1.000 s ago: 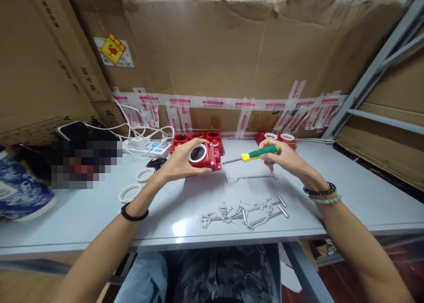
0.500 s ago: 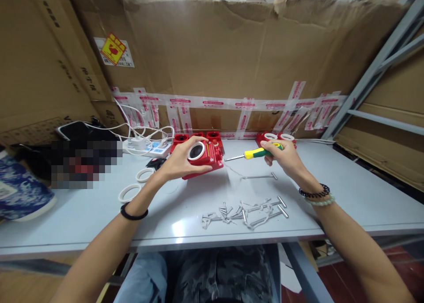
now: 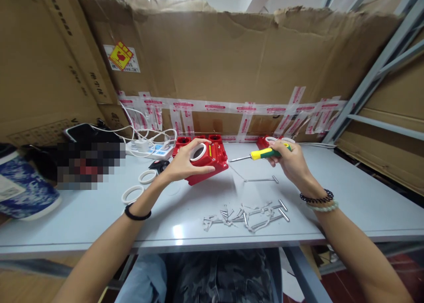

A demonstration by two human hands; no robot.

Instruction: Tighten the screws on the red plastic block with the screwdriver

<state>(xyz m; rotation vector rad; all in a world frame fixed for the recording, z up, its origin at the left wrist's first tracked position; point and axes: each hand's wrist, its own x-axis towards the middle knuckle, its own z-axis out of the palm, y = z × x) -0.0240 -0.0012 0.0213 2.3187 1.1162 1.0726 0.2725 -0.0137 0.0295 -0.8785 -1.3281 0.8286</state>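
Observation:
My left hand (image 3: 183,163) grips a red box-shaped housing (image 3: 212,166) with a white ring (image 3: 198,152) on its near round opening, holding it tilted above the table. In my right hand (image 3: 290,160) is a screwdriver (image 3: 260,154) with a yellow and green handle. Its metal shaft points left, the tip at the housing's right end beside a screw spot. A thin white string runs from that end down to a metal T-shaped rod (image 3: 261,179). Nearer the front edge lie loose screws (image 3: 226,213) and more T-shaped rods (image 3: 270,219) tangled with string.
Two loose white rings (image 3: 133,194) lie left of my left forearm. Behind are a power strip (image 3: 155,151) with white cables and further red housings (image 3: 263,142). A blue-white cup-like container (image 3: 26,188) stands far left. Cardboard (image 3: 212,55) walls off the back; a metal rack (image 3: 374,73) rises at right.
The housing and screwdriver have shifted slightly right in view, and the housing is tipped a little differently. The screwdriver tip stays at its right end. The whole view has shifted slightly.

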